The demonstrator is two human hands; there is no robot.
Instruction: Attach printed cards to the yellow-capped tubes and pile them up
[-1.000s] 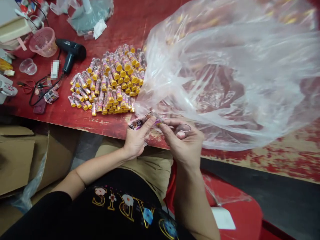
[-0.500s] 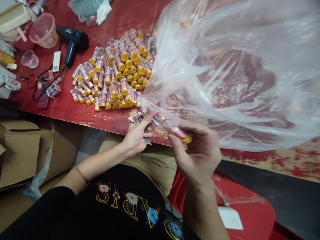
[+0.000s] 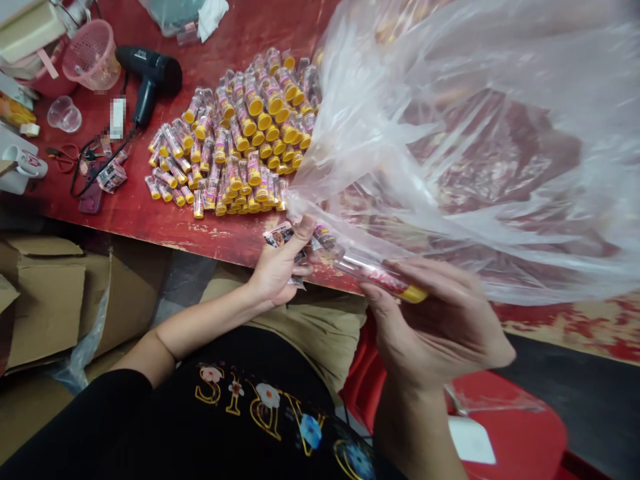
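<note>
My right hand point(image 3: 435, 320) pinches a clear plastic tube point(image 3: 377, 275) with a yellow cap and pink print. The tube lies nearly level, its clear end toward my left hand. My left hand point(image 3: 280, 270) is closed on several small printed plastic sleeves point(image 3: 281, 235), thumb on top. Just past the left thumb shows another printed piece point(image 3: 324, 237); whether it is held cannot be made out. Beyond my left hand is a large pile of yellow-capped tubes point(image 3: 250, 133) on the red table point(image 3: 200, 230).
A big translucent plastic bag point(image 3: 450, 153) covers the table's right side. At the left are a hair dryer point(image 3: 150, 77), pink basket point(image 3: 93, 57), scissors point(image 3: 63, 157), and mug point(image 3: 25, 162). Cardboard boxes point(image 3: 47, 300) stand below the edge; a red stool point(image 3: 525, 420) is at lower right.
My right hand has moved right, carrying the tube away from my left hand, so the tube's clear end shows more. My left hand keeps its grip on the sleeves. The view has shifted slightly.
</note>
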